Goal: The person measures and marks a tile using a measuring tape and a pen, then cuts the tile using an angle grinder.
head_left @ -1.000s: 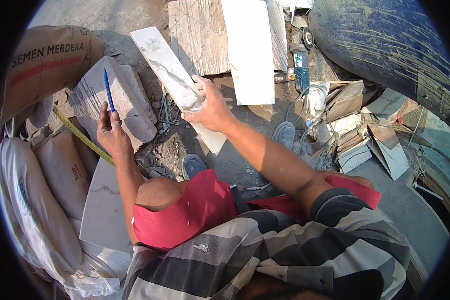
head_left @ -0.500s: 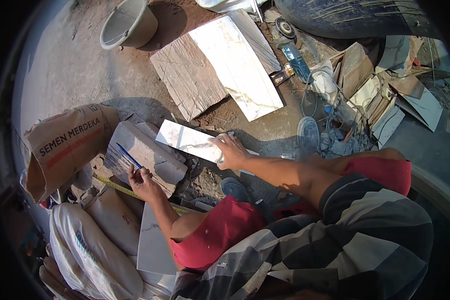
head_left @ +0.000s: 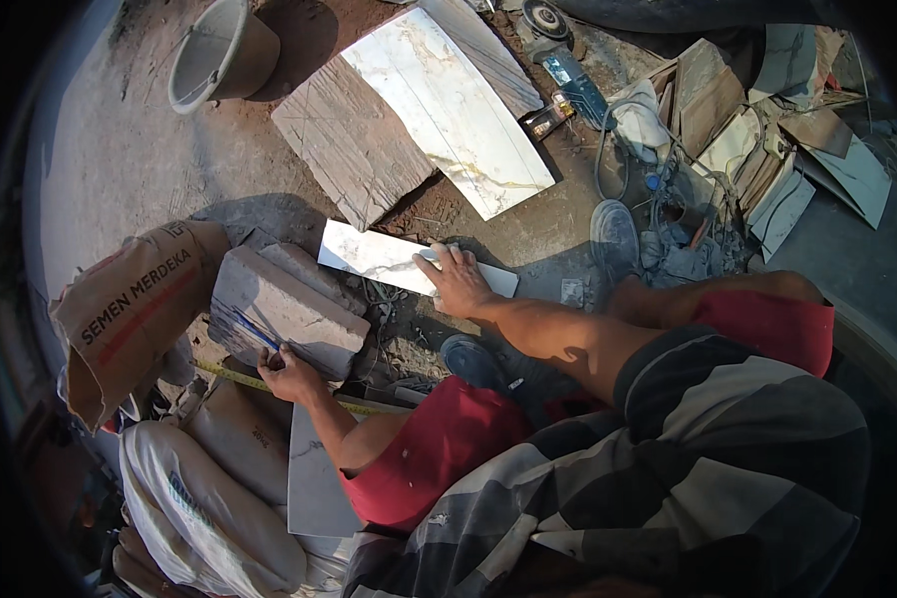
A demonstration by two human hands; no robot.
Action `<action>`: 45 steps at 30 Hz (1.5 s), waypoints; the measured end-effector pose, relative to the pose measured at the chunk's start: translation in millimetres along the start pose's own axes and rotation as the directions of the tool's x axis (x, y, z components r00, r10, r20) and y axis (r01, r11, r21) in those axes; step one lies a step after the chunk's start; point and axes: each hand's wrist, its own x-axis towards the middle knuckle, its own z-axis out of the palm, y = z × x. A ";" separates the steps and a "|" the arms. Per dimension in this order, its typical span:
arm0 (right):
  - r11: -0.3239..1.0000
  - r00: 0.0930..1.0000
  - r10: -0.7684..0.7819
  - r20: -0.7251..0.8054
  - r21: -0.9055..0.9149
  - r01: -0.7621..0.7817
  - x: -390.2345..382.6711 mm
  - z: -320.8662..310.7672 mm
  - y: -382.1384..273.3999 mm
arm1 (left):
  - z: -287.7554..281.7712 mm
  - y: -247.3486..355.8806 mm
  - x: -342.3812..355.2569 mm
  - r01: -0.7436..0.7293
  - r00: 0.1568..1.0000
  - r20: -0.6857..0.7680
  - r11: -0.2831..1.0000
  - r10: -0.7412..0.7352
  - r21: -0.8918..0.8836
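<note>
My right hand (head_left: 458,283) grips a long, narrow strip of white tile with grey veins (head_left: 371,257), its fingers across the upper face and its thumb out of sight. The strip lies just beyond my shoe (head_left: 473,361). In my left hand (head_left: 293,377) is a slim blue pen or pencil (head_left: 256,328), pinched near one end and pointing away from me. It hovers over or rests against a rough stone block (head_left: 294,299); I cannot tell which.
Ahead, a large veined white tile (head_left: 448,110) lies on rough slabs (head_left: 354,140). A blue angle grinder (head_left: 576,88) sits beyond it, near tile offcuts (head_left: 723,110). A bucket (head_left: 224,60) stands far left, a paper cement sack (head_left: 135,299) nearer, and a yellow tape measure (head_left: 231,374) beside my left hand.
The tile strip has turned to a flatter slant, with my right hand still on it. The blue pen or pencil has dipped lower over the stone block. My view has shifted slightly.
</note>
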 end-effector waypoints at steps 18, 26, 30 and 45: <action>0.528 0.715 0.698 -0.027 0.694 -0.489 25.9 -149.5 172.1 | -0.7 -11.8 -5.7 -0.006 0.999 -0.045 1.000 0.006 0.009; 0.542 0.811 0.585 -0.004 0.746 -0.387 31.8 -169.0 203.0 | -20.8 19.2 1.8 -0.199 0.970 -0.152 0.979 0.190 -0.045; 0.645 0.789 0.605 -0.103 0.644 -0.411 45.6 -175.9 217.1 | -39.5 57.3 22.1 -0.220 0.975 -0.035 0.932 0.219 -0.289; 0.613 0.439 0.754 -0.489 0.763 -0.203 61.6 -151.7 215.4 | 43.3 272.9 -35.3 -0.626 0.354 0.694 0.710 0.627 -0.323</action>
